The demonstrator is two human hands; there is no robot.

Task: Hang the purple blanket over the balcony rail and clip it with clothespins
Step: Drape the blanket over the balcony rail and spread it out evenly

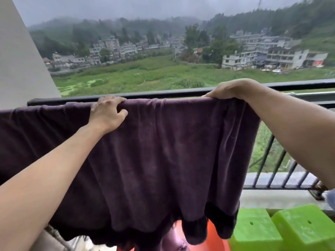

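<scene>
The left hand (108, 113) sits on top of the balcony rail (163, 94), its fingers curled over the rail's top and its thumb pressed against the near side, so that it grips a fold of the purple blanket (163, 151). The right hand (225, 90) lies on the blanket's upper right corner, wrist bent down over the rail. One fingertip shows at the near edge and the rest are hidden behind the hand, so I cannot tell whether it grips the cloth or only presses on it.

The blanket is draped over the black rail between and beyond the two hands. It runs out of view on the left and ends just past the right hand, and its near side hangs down in loose folds with a darker, wavy lower hem.

Right of the blanket the rail's dark balusters (262, 160) stand bare. Below them are two bright green plastic stools (253, 227), side by side, and something orange (213, 239) shows under the hem. A pale wall (21, 60) rises on the left. Beyond the rail lie green fields, grey buildings and misty wooded hills.
</scene>
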